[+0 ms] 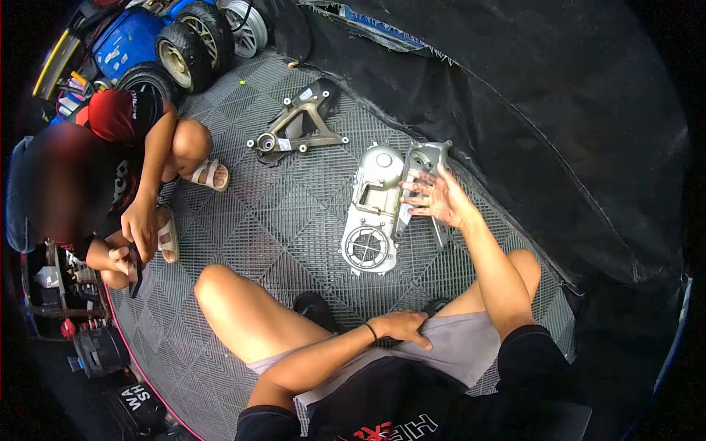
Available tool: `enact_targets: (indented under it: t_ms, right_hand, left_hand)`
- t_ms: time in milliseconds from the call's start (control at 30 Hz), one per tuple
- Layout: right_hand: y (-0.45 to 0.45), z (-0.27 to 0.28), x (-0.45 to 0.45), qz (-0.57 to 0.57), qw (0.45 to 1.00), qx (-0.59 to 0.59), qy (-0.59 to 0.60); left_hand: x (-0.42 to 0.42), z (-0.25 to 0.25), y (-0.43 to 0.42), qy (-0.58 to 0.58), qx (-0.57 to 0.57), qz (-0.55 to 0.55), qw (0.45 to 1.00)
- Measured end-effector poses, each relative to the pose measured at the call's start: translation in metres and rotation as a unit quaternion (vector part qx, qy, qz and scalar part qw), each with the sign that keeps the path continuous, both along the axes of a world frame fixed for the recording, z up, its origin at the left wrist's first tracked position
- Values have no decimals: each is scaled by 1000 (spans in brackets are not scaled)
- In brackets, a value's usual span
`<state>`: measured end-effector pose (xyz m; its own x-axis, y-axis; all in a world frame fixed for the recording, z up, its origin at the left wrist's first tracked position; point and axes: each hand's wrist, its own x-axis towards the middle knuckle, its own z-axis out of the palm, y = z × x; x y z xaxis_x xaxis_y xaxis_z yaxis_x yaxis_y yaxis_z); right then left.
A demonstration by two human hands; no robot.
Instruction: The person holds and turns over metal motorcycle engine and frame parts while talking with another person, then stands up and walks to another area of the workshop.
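Observation:
My right hand [439, 201] is raised with its palm turned up and fingers spread, holding nothing. Just beside and partly below it lies a silver engine cover [381, 158] with a round slotted grille at its near end. Another grey metal casting [429, 156] sits against that cover's right side, partly hidden by my hand. My left hand [403, 326] rests on my grey shorts [460, 344] between my knees, its fingers stretched out and nothing in it. Farther off, a bronze-coloured metal bracket [312, 121] lies on the grey grid floor [276, 213].
A person [140, 162] squats at my left, holding a dark flat object [134, 270]. Small wheels with tyres [182, 62] and a blue drum [126, 42] stand at the back left. A black sheet [544, 132] borders the floor on the right. Black containers [107, 351] stand at lower left.

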<state>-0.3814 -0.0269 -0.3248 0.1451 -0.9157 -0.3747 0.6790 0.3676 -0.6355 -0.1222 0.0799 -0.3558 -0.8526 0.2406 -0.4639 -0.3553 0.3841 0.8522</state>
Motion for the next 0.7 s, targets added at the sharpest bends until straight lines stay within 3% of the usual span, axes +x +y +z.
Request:
enact_targets:
  t_ms: [100, 167, 233, 700]
  right_hand:
    - [4, -2, 5, 63, 933, 33, 354]
    - [6, -20, 0, 129, 868, 29, 479]
    - [6, -29, 1, 159, 853, 63, 493]
    - [4, -52, -15, 137, 807, -60, 572]
  left_hand:
    - [1, -8, 3, 9, 1, 4, 1000]
    - [0, -8, 4, 16, -8, 6, 1000]
    - [0, -7, 3, 20, -6, 4, 1000]
    - [1, -3, 1, 45, -8, 9, 999]
